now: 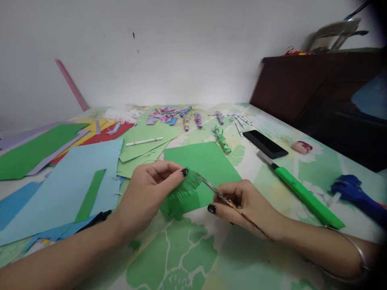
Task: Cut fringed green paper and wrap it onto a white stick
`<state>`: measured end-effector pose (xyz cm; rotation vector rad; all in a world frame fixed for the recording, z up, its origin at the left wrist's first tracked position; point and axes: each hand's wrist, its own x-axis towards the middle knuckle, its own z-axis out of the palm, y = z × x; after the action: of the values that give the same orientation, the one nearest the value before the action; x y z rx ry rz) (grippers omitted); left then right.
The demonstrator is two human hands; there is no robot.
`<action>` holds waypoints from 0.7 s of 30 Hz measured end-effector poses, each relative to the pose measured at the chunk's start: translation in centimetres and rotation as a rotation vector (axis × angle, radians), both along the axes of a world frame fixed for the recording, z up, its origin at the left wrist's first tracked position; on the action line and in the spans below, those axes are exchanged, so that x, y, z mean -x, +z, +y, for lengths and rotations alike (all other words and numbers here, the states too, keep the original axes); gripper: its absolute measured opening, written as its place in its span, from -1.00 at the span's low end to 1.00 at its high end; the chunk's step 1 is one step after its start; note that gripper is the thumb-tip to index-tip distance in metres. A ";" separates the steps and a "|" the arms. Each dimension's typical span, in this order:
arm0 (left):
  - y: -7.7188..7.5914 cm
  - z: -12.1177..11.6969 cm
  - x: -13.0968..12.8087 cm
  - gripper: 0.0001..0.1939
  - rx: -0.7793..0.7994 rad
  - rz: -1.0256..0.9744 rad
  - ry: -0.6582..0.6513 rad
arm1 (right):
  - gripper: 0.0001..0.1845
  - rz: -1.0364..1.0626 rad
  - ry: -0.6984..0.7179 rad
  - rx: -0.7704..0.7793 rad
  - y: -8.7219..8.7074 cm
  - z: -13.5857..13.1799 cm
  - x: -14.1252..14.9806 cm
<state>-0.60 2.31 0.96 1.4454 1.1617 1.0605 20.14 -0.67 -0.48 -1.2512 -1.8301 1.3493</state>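
Note:
My left hand (151, 187) pinches a strip of green paper (181, 197) that is cut into a fine fringe along one edge. My right hand (242, 203) grips a small pair of scissors (211, 188), whose blades point left and touch the fringed edge. Both hands hover low over the floral tablecloth (181, 257), just in front of a green paper sheet (208, 161).
Light blue (66, 185), green (33, 151) and red paper sheets lie at the left. A green-handled cutter (305, 197), a black phone (265, 143), a pink eraser (301, 147) and a blue object (356, 193) are at the right. Paper rolls and scraps (178, 114) lie near the wall.

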 end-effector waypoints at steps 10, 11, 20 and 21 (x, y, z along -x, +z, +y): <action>0.3 -0.3 -0.2 -0.84 -0.020 0.114 -0.003 | -0.68 -0.062 -0.012 -0.005 -0.2 -0.2 0.2; 0.3 -0.3 -0.2 -0.84 -0.019 0.107 -0.007 | -0.68 -0.059 -0.013 -0.003 -0.2 -0.2 0.2; -0.2 -0.1 -0.3 -0.85 0.032 -0.013 -0.035 | -0.68 -0.043 -0.025 -0.021 -0.3 0.0 0.3; -0.2 -0.1 -0.3 -0.85 0.034 -0.017 -0.039 | -0.68 -0.043 -0.029 -0.023 -0.3 0.0 0.4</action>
<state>-0.32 2.20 0.76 1.4242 1.1306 1.0196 19.78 -0.66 -0.80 -1.2990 -1.8442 1.2923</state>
